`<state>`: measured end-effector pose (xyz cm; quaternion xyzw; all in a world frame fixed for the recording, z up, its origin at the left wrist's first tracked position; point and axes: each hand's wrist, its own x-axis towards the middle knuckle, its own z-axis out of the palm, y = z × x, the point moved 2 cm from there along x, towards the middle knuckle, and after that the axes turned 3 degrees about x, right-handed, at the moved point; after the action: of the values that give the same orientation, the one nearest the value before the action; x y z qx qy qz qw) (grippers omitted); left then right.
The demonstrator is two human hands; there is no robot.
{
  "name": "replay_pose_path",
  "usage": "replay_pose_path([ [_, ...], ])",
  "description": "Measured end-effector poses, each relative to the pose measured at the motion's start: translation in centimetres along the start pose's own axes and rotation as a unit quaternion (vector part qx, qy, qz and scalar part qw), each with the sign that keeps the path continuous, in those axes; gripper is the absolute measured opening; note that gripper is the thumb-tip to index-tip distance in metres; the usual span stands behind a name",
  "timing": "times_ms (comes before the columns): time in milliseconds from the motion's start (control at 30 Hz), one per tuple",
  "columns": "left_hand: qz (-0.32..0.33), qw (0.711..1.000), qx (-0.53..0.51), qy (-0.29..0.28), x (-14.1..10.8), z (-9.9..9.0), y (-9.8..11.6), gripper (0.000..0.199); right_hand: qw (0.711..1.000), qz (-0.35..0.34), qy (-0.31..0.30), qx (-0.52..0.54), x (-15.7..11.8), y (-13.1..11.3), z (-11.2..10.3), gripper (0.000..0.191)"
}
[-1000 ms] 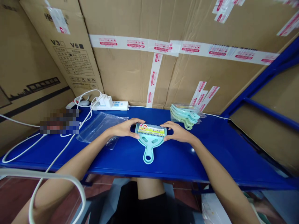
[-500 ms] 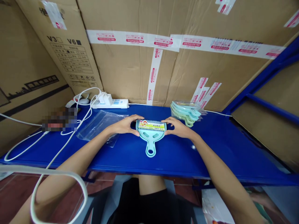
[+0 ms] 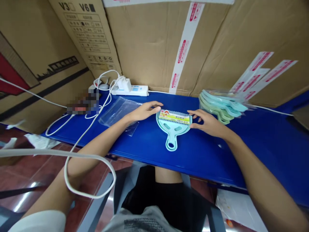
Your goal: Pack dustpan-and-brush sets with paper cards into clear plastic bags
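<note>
A light-blue mini dustpan (image 3: 172,132) lies on the blue table with its handle towards me. A small brush with a bright printed label (image 3: 174,117) sits in its pan. My left hand (image 3: 146,111) is at the pan's upper left corner, fingers stretched out and thumb apart from them, not gripping. On the other side, my right hand (image 3: 205,121) has its fingers spread, with the thumb tip close to the pan's right edge. Whether either thumb touches the rim I cannot tell. Left of the dustpan, a clear plastic bag (image 3: 118,112) lies flat, partly behind my left forearm.
Several bagged dustpans (image 3: 222,104) in blue and green are stacked at the back right. A white power strip (image 3: 135,90) with plugs and cables stands at the back left. A white cable (image 3: 106,162) loops in front of my left arm. Cardboard (image 3: 154,45) walls the back.
My left hand has loosened from the dustpan and drawn slightly off its left edge. The right hand's fingers have opened beside it. The view has turned left and tilted down.
</note>
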<state>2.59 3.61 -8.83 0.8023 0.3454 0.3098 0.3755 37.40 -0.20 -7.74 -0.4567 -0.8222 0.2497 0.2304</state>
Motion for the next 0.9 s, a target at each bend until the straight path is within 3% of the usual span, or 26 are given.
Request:
replay_pose_path([
  [200, -0.118, 0.989, -0.072, 0.053, 1.9, 0.4, -0.7, 0.058, 0.999, 0.019, 0.016, -0.03, 0.3, -0.5, 0.9, 0.081],
  [400, -0.198, 0.979, -0.034, 0.032, 5.0, 0.4, -0.1, 0.051, 0.992, 0.067, -0.017, -0.11, 3.3, -1.1, 2.0, 0.068],
  [567, -0.179, 0.982, -0.011, 0.059, 4.9, 0.8, -0.6, 0.055, 0.983, 0.068, 0.018, -0.168, 3.9, -1.2, 2.2, 0.069],
  [700, -0.121, 0.99, -0.03, 0.064, 4.0, 0.8, -1.5, 0.051, 0.99, -0.013, 0.057, -0.125, 2.9, -0.5, 2.1, 0.079],
  [900, -0.089, 0.992, 0.058, 0.074, 3.6, 1.0, -1.7, 0.03, 0.989, -0.02, 0.123, -0.076, 2.9, -0.1, 1.9, 0.086],
])
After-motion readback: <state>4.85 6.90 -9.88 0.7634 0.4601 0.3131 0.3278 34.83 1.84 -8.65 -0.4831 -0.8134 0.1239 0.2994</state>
